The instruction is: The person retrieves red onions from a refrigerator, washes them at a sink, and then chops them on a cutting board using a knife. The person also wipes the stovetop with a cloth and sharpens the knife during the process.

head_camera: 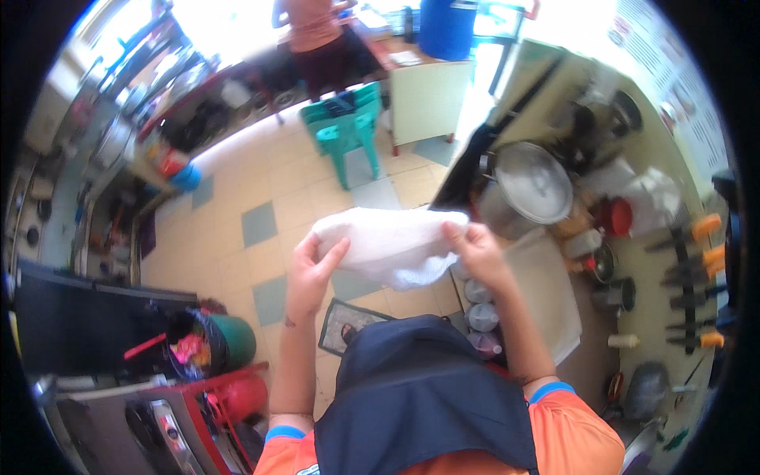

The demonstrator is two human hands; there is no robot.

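Observation:
A white cloth is stretched between my two hands, held up in front of my dark apron. My left hand grips its left end, thumb on the near side. At the opposite end, my right hand pinches the upper corner between thumb and fingers. The cloth's lower edge hangs loose and crumpled toward the right. Both forearms reach forward over the tiled floor. Whatever fingers lie behind the cloth are hidden.
A large lidded metal pot stands to the right, near a wall rack of orange-handled knives. Ahead are a green plastic chair and a person at a counter. A filled green bin and a gas stove are left.

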